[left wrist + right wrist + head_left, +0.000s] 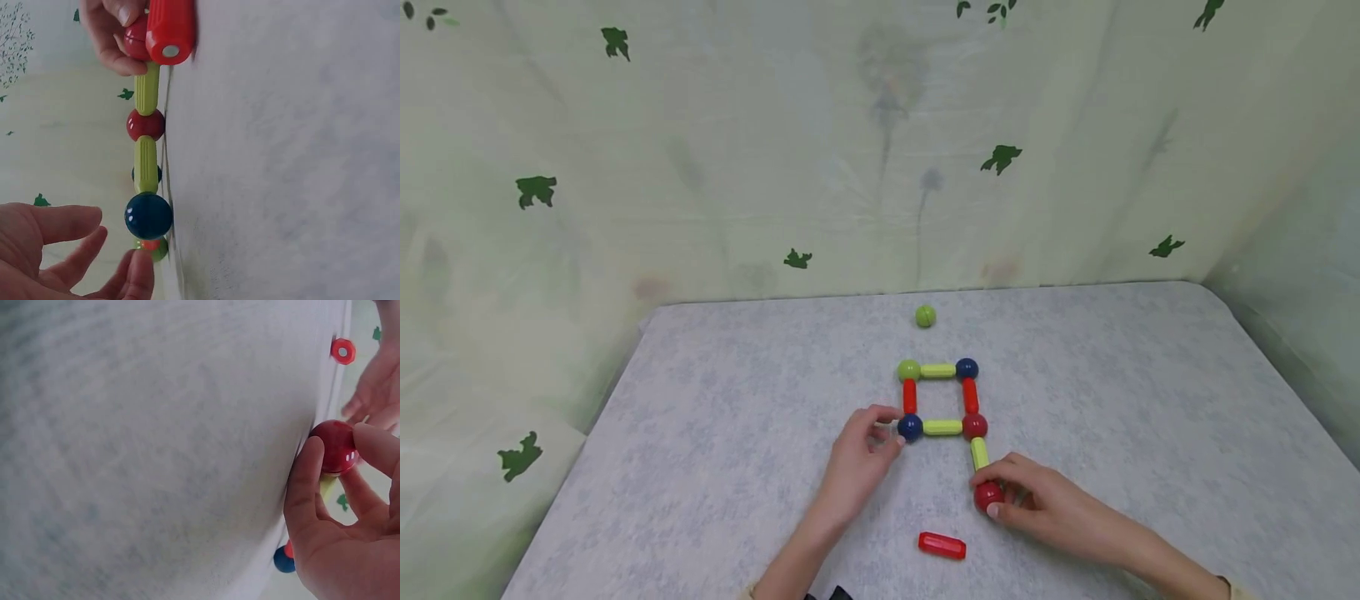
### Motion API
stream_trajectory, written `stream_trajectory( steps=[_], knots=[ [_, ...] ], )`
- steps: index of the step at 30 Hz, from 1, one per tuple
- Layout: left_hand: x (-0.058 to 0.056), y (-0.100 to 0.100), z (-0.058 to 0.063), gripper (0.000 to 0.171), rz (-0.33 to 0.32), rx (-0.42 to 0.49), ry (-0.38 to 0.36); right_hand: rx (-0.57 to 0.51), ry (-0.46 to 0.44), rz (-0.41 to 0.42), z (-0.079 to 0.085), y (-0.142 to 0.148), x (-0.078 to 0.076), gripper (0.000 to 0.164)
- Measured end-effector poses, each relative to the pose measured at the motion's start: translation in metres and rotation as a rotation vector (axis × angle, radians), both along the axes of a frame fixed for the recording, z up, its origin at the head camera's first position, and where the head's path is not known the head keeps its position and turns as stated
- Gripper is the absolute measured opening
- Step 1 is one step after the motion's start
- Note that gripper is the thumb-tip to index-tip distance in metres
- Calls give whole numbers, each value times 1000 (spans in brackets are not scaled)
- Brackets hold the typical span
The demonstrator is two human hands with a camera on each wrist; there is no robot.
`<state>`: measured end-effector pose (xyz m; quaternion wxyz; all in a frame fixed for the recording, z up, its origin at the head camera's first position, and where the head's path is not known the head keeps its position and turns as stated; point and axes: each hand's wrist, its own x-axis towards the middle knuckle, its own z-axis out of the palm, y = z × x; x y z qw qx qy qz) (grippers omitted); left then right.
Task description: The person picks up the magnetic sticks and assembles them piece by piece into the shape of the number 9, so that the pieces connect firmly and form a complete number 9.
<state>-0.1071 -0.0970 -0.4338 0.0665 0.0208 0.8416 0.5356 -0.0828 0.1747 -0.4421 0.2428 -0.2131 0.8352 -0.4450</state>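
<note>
A grey mottled table (715, 467) stands before leaf-printed drapes; from the head view, the right hand (1045, 500) pinches a red ball (988, 495) onto a green rod (979, 453) hanging off a square frame (940, 398); this looks like extending the frame, and the loose red rod (942, 545) seems due next. From the left wrist, the left hand (56, 256) hovers with fingers apart beside the blue ball (148, 215). From the right wrist, fingers and thumb clamp the red ball.

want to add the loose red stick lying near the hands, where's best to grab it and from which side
Pinch the loose red stick across its middle, on its two long sides, coming straight down from above. It lies flat on the table, nearly crosswise, apart from the square frame and both hands, so its sides are free. Its ends look like the joining faces; probably leave them uncovered.
</note>
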Motion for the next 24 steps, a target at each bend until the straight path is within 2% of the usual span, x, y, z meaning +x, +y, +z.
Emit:
stream_trajectory(
  steps=[3,7,10,12,14,16,18,24],
  knots=[
    [14,1,5,20,-45,-14,-7,-3,4,-2,0,0,1,30],
    [32,2,6,19,-234,-57,-90,-8,11,-2,1,1,2,30],
    [42,4,3,26,-387,-149,-148,-7,8,-3,1,1,2,29],
    [46,7,-1,30,-460,-217,-173,-4,0,-7,2,1,2,30],
    [47,9,-4,30,-500,-280,-166,0,-2,-9,2,0,1,30],
    [47,10,-6,25,-511,-322,-143,3,-4,-12,2,0,1,30],
    [46,11,-7,19,-496,-327,-117,3,-4,-13,1,1,1,30],
    [39,12,-6,15,-395,-239,-97,-4,-7,-10,0,1,1,29]
  ],
)
